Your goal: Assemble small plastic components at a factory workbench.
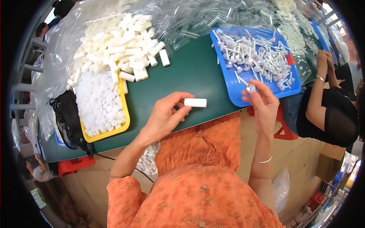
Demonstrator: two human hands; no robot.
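Note:
Between the thumb and fingers of my left hand (167, 112) is a white cylinder (196, 103), held sideways over the front part of the table. My right hand (263, 102) pinches a small piece with a thin white stem and a pale round cap (250, 88), above the near edge of the blue tray (236, 99). Many similar stemmed pieces (262, 57) lie jumbled in that tray. To the left of my left hand, a yellow tray (126, 121) is heaped with small white caps (99, 102). A pile of white cylinders (125, 45) spreads behind it.
Clear plastic tubes (213, 17) cover the back of the green table (182, 76). A black mesh bag (65, 117) lies beside the yellow tray, with a black cable (125, 161) hanging off the edge. At the right, a co-worker in black (323, 102) reaches over the table.

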